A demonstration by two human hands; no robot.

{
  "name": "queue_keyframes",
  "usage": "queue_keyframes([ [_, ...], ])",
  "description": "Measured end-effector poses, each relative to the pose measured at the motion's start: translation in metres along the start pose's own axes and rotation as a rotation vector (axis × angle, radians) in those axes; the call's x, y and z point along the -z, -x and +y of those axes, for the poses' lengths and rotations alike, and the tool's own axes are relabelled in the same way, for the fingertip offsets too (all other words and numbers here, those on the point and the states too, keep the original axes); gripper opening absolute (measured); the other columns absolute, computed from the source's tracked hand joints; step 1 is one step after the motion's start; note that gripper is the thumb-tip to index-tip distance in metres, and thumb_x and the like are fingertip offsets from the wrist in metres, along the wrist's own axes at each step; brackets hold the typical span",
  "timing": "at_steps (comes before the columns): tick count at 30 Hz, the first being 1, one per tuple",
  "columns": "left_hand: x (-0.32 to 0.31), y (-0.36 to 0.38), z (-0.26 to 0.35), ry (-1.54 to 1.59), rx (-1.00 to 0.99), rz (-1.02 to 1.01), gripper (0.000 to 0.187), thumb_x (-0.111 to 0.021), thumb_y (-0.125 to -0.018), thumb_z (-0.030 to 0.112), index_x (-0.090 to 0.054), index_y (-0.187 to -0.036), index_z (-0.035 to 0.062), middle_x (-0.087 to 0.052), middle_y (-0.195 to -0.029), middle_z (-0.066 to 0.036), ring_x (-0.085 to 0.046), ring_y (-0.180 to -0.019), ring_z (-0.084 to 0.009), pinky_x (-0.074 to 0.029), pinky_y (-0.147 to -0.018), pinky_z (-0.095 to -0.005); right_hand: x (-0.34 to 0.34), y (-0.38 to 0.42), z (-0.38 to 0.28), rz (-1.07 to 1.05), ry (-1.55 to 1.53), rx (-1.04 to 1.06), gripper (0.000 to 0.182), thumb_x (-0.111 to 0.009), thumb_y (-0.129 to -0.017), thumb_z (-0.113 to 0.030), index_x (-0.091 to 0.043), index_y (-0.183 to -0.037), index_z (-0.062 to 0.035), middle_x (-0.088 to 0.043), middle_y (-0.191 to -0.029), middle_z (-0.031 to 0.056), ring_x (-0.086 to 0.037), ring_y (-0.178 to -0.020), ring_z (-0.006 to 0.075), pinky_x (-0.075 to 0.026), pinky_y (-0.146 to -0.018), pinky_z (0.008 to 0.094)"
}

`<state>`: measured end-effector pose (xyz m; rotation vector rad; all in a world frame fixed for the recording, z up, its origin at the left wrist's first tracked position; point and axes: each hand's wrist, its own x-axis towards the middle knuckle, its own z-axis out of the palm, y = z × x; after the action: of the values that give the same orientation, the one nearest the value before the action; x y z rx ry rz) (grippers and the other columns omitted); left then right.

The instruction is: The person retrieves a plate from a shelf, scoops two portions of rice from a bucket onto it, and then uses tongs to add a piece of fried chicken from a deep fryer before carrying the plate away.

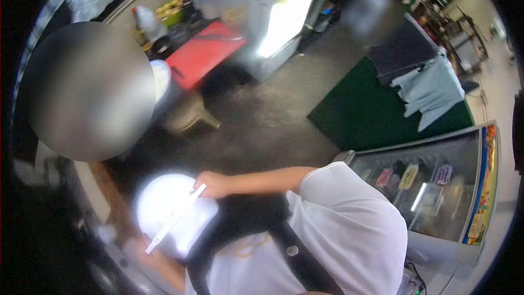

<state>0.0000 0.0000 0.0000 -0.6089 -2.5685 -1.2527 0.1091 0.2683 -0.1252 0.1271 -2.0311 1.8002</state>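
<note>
My right hand (210,183) reaches across my chest and is closed on a thin white stick-like utensil (174,219). The utensil slants down over a round white plate (158,202). The plate is overexposed, so I cannot see what lies on it. My left hand (159,265) is blurred and sits under the plate's lower edge, seemingly holding it. My white shirt and black apron straps (284,240) fill the bottom of the view.
Another person (87,93) stands close at the left, and a second person (371,13) is farther back. A red table (204,54) and a plastic stool (188,114) are behind. A glass-top freezer (431,186) stands at right, beside a green surface (360,112) with a pale cloth (431,90).
</note>
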Motion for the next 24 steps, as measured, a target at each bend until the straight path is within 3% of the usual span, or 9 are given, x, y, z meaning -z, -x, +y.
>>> queue_keyframes([
  [2, -0.022, -0.029, -0.020, 0.006, -0.174, -0.084, 0.026, -0.053, -0.093, 0.013, -0.055, -0.079, -0.0095, -0.052, -0.070, -0.009, -0.045, -0.066, -0.0164, -0.037, -0.060, -0.0316, 0.014, 0.005, -0.010, -0.029, 0.079, -0.136, 0.039, -0.060, -0.086, -0.029, -0.051, -0.060, -0.0012, -0.047, -0.058, 0.0195, -0.042, -0.051, 0.0338, -0.035, -0.052, 0.0422],
  [3, -0.129, -0.003, 0.031, 0.100, -0.169, -0.089, 0.026, -0.053, -0.093, 0.013, -0.055, -0.079, -0.0095, -0.052, -0.070, -0.009, -0.045, -0.066, -0.0164, -0.037, -0.060, -0.0316, 0.125, 0.049, -0.007, 0.015, 0.189, -0.139, 0.038, -0.061, -0.084, -0.026, -0.050, -0.059, -0.0007, -0.048, -0.059, 0.0197, -0.046, -0.054, 0.0337, -0.035, -0.053, 0.0426],
  [9, -0.299, -0.067, 0.078, 0.405, -0.213, -0.219, 0.024, -0.053, -0.091, 0.011, -0.054, -0.075, -0.0064, -0.052, -0.070, -0.007, -0.047, -0.067, -0.0167, -0.039, -0.060, -0.0300, 0.247, 0.075, -0.037, 0.426, 0.337, -0.073, 0.021, -0.064, -0.077, -0.019, -0.060, -0.063, -0.0033, -0.055, -0.063, 0.0204, -0.055, -0.054, 0.0298, -0.039, -0.053, 0.0424],
  [13, -0.425, -0.092, 0.183, 0.488, -0.408, -0.486, 0.017, -0.055, -0.086, 0.010, -0.064, -0.085, -0.0042, -0.063, -0.083, -0.010, -0.057, -0.077, -0.0184, -0.045, -0.069, -0.0325, 0.352, 0.090, -0.047, 0.707, 0.382, -0.174, 0.011, -0.060, -0.077, -0.008, -0.066, -0.073, -0.0008, -0.062, -0.068, 0.0196, -0.061, -0.060, 0.0260, -0.045, -0.057, 0.0365],
  [15, -0.497, -0.094, 0.235, 0.586, -0.361, -0.535, 0.013, -0.056, -0.079, 0.009, -0.055, -0.070, 0.0003, -0.057, -0.073, -0.009, -0.053, -0.068, -0.0206, -0.043, -0.062, -0.0352, 0.409, 0.107, -0.033, 0.702, 0.445, -0.282, 0.011, -0.061, -0.079, -0.011, -0.067, -0.078, -0.0020, -0.061, -0.067, 0.0131, -0.059, -0.063, 0.0243, -0.044, -0.059, 0.0345],
  [19, -0.636, -0.104, 0.320, 0.704, -0.411, -0.684, 0.015, -0.058, -0.082, 0.007, -0.055, -0.071, -0.0023, -0.057, -0.073, -0.011, -0.053, -0.069, -0.0230, -0.042, -0.064, -0.0353, 0.502, 0.110, -0.052, 0.904, 0.664, -0.521, 0.012, -0.063, -0.080, -0.013, -0.067, -0.075, -0.0017, -0.057, -0.063, 0.0153, -0.056, -0.059, 0.0241, -0.041, -0.056, 0.0344],
  [20, -0.644, -0.114, 0.369, 0.716, -0.301, -0.911, 0.018, -0.058, -0.082, 0.007, -0.051, -0.069, -0.0027, -0.053, -0.069, -0.009, -0.050, -0.066, -0.0231, -0.040, -0.062, -0.0353, 0.520, 0.105, -0.059, 1.037, 0.713, -0.448, 0.021, -0.064, -0.080, -0.013, -0.059, -0.064, -0.0009, -0.048, -0.056, 0.0142, -0.049, -0.053, 0.0221, -0.035, -0.052, 0.0342],
  [21, -0.692, -0.109, 0.379, 0.804, -0.501, -0.714, 0.024, -0.058, -0.082, 0.007, -0.044, -0.064, -0.0014, -0.043, -0.062, -0.007, -0.043, -0.059, -0.0214, -0.036, -0.057, -0.0351, 0.537, 0.103, -0.067, 1.073, 0.727, -0.459, 0.021, -0.064, -0.080, -0.013, -0.059, -0.064, -0.0009, -0.048, -0.056, 0.0142, -0.049, -0.053, 0.0221, -0.035, -0.052, 0.0342],
  [24, -0.741, -0.124, 0.473, 0.829, -0.555, -1.104, 0.026, -0.058, -0.081, 0.008, -0.043, -0.062, -0.0010, -0.039, -0.060, -0.008, -0.040, -0.058, -0.0207, -0.034, -0.055, -0.0356, 0.575, 0.102, -0.093, 1.316, 0.746, -0.445, 0.038, -0.065, -0.080, -0.012, -0.038, -0.055, -0.0007, -0.034, -0.053, 0.0082, -0.033, -0.049, 0.0175, -0.026, -0.049, 0.0340],
])
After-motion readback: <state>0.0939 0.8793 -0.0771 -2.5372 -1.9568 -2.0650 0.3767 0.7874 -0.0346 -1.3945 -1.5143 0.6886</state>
